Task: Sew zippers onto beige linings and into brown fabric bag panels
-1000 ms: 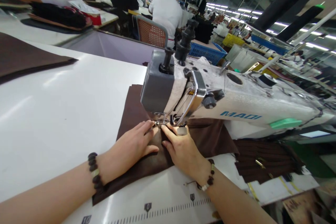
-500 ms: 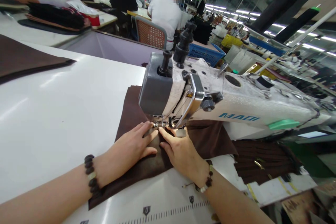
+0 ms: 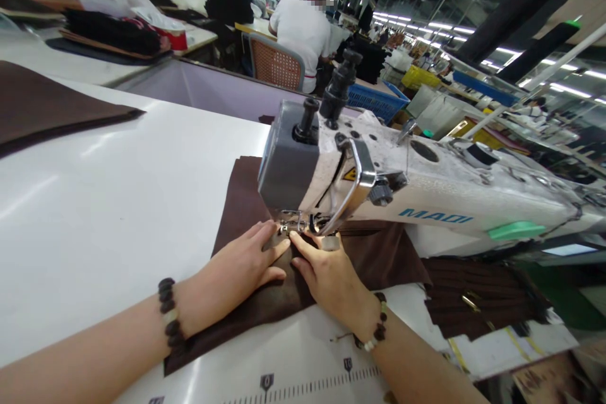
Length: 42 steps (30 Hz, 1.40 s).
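A dark brown fabric piece [image 3: 246, 192] lies under the head of a sewing machine [image 3: 360, 164]. On its left part rests my left hand [image 3: 241, 271], palm down with fingers apart, the fingertips close to the presser foot [image 3: 292, 226]. From the right, my right hand [image 3: 331, 271] lies on the same fabric, fingers extended and apart, the index fingertip just in front of the foot. Some of its other fingers are partly hidden behind the machine's lower parts. Neither hand grips anything that I can see; both press flat on the cloth.
More brown fabric [image 3: 52, 107] lies at the table's left. A stack of dark brown pieces [image 3: 483, 297] sits at right, below the machine arm. Black thread cones [image 3: 511, 12] stand at upper right. Beyond the table, a person in a white shirt [image 3: 303, 28] sits facing away.
The whole view has shifted slightly, so things appear a little further right and lower. Both hands keep about the same place on the fabric by the presser foot.
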### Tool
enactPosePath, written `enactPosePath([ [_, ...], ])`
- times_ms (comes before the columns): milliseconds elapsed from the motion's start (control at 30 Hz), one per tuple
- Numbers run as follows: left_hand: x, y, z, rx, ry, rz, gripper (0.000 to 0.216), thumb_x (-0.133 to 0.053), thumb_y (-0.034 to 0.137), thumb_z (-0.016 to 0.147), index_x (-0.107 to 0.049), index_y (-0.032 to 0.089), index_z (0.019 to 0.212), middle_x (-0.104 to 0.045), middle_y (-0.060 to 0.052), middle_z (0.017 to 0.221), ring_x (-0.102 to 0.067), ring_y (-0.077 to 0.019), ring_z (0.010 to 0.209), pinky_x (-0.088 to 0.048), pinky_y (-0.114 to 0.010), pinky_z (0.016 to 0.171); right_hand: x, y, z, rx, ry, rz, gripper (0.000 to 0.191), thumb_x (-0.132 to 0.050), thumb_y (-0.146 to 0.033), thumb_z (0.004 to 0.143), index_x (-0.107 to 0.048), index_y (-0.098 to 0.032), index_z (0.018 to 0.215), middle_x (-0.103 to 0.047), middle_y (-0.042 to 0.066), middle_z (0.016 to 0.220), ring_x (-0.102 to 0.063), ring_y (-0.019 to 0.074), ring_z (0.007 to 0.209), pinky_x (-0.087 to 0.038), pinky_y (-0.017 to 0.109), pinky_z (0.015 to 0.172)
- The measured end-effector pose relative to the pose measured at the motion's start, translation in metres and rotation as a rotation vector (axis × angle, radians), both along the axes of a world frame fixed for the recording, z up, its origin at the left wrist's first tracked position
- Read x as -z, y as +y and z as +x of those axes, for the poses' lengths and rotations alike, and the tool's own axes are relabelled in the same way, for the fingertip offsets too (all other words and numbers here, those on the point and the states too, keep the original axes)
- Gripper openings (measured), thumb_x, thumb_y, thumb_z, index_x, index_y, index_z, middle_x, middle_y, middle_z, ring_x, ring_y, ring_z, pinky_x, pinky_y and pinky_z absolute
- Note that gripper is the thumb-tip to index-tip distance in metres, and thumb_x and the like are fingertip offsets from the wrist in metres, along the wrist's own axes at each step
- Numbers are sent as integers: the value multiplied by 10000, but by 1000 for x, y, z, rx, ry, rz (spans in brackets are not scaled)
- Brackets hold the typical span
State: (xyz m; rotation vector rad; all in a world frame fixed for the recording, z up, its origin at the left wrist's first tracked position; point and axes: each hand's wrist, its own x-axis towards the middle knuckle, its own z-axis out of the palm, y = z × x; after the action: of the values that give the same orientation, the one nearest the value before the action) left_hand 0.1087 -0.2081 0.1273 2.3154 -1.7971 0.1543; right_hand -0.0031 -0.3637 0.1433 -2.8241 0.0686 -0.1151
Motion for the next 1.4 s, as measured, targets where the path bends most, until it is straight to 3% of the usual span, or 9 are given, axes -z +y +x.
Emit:
enactPosePath([
  [233,6,-1,4,0,-46,31,413,-617,464,818,-639,134,1065,-562,-147,1176,-489,-279,1158,-428,-399,996,2,-2,3,-3,-2,-6,416,-453,-222,923,-477,-242,1338,-546,73,1254,-465,254,1169,-380,472,1019],
  [400,1,-4,5,-33,-11,44,361,-606,458,827,-663,132,972,-595,-119,999,-547,-264,1038,-476,-387,912,3,-4,5,-1,-13,-5,381,-446,-242,929,-505,-246,1305,-546,60,1263,-478,259,1159,-383,471,1018],
  [800,-8,-7,7,-22,-52,52,337,-629,455,800,-665,128,873,-599,-96,896,-575,-241,929,-507,-356,826,11,-4,9,7,-36,15,328,-434,-241,938,-540,-234,1249,-548,41,1267,-478,231,1174,-383,432,1025],
  [1000,-7,-7,9,-6,-53,-6,316,-633,445,805,-663,130,807,-591,-111,936,-558,-266,1005,-498,-386,869,13,-5,8,12,-36,-7,309,-415,-255,946,-555,-230,1220,-534,44,1280,-462,236,1191,-367,435,1036],
  [1233,-3,-6,12,11,-23,-71,303,-645,416,807,-678,128,897,-571,-138,1066,-529,-290,1088,-490,-405,909,11,-8,12,-6,-11,-52,355,-407,-271,955,-524,-213,1285,-562,83,1227,-492,222,1150,-383,402,1010],
  [1400,-3,-1,16,76,-15,-44,359,-574,394,867,-625,140,1116,-567,-144,1112,-526,-265,1103,-461,-393,940,-12,-27,6,83,89,-186,321,-519,-331,910,-610,-121,1135,-586,142,1151,-504,292,1123,-345,496,1015],
])
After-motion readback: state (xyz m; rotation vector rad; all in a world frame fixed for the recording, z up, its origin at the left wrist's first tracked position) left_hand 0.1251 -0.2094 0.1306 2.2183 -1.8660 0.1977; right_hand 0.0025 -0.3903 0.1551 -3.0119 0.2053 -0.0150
